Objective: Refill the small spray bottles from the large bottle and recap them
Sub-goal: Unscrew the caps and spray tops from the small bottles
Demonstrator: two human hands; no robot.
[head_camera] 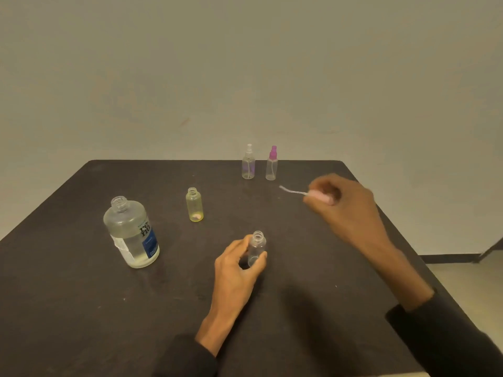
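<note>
clear glossy plastic bottles [257,248] on matt table [81,308].

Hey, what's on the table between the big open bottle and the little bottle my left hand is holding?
Nothing: in the head view, only bare dark table lies between the large bottle and the small clear bottle in the left hand.

Right hand [341,198] motion-blurred, hiding most of pink spray cap [321,197], apparently pinched.

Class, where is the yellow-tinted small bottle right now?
The yellow-tinted bottle stands uncapped mid-table, right of the large bottle, beyond the left hand.
</note>
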